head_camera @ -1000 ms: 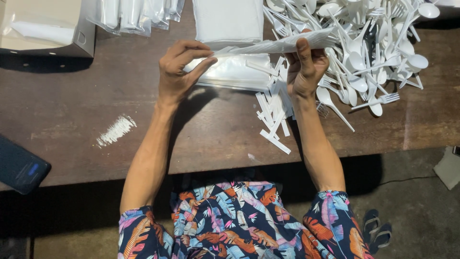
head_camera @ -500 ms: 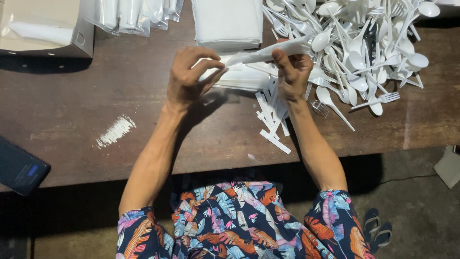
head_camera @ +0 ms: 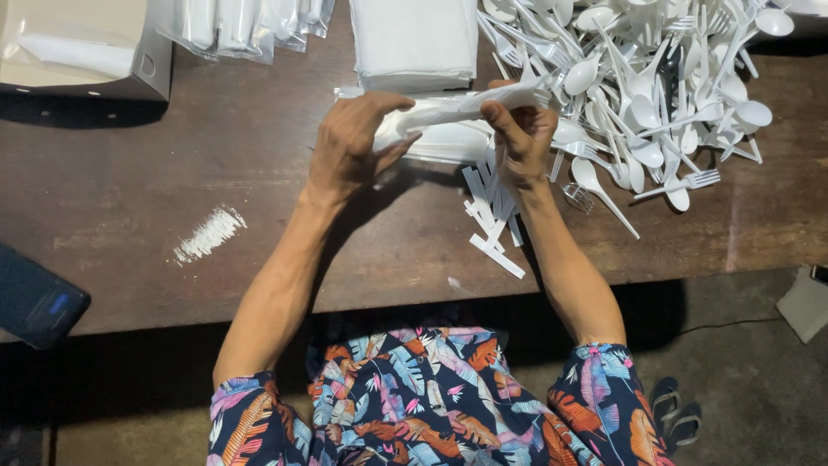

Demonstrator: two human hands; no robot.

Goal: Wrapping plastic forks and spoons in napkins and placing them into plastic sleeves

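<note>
Holding a slim white packet up between both hands, the person works just above the dark wooden table. The left hand pinches one end with thumb and curled fingers; the right hand pinches the other end, thumb on top. The packet hangs a little above a flat pile of clear sleeves on the table, just in front of the stack of white napkins.

It looks feather-light and soft — thin film or tissue around something slender, likely to crumple or slide if squeezed mid-length, so the ends seem the sensible place to grip.

Right of the packet sprawls a heap of white plastic spoons and forks; a scatter of white strips lies just below it. Far left of the packet sit a cardboard box and, near the table's edge, a dark phone.
</note>
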